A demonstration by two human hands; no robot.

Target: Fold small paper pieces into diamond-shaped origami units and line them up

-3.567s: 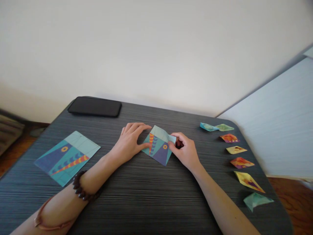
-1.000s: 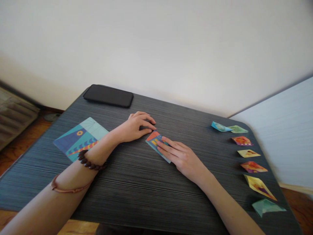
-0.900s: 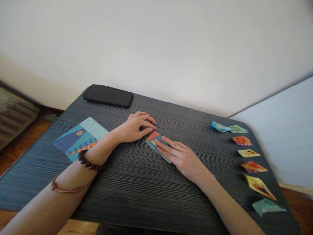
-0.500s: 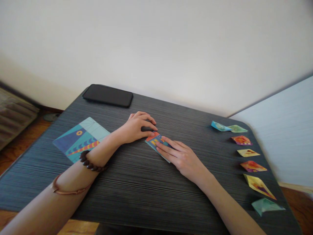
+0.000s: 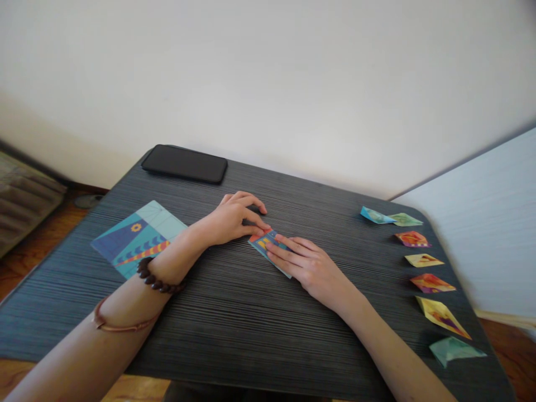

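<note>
A small folded patterned paper [image 5: 263, 244], teal with orange and blue, lies flat near the middle of the dark striped table [image 5: 234, 329]. My right hand [image 5: 307, 267] lies flat on it with the fingers stretched out, pressing it down. My left hand [image 5: 234, 219] rests at the paper's far left corner, fingers curled, with the thumb and forefinger tips pressing on that corner. Dark beads and a thin cord bracelet circle my left wrist.
A flat teal patterned sheet [image 5: 138, 239] lies at the left. A black phone [image 5: 184, 164] sits at the far left corner. Several small folded paper shapes [image 5: 424, 260] line the right edge. A pale wall rises behind; a light surface [image 5: 481, 223] adjoins on the right.
The paper went from a larger fold held by both hands to a smaller folded strip pressed flat. Over the last second my left fingertips slid down onto its corner.
</note>
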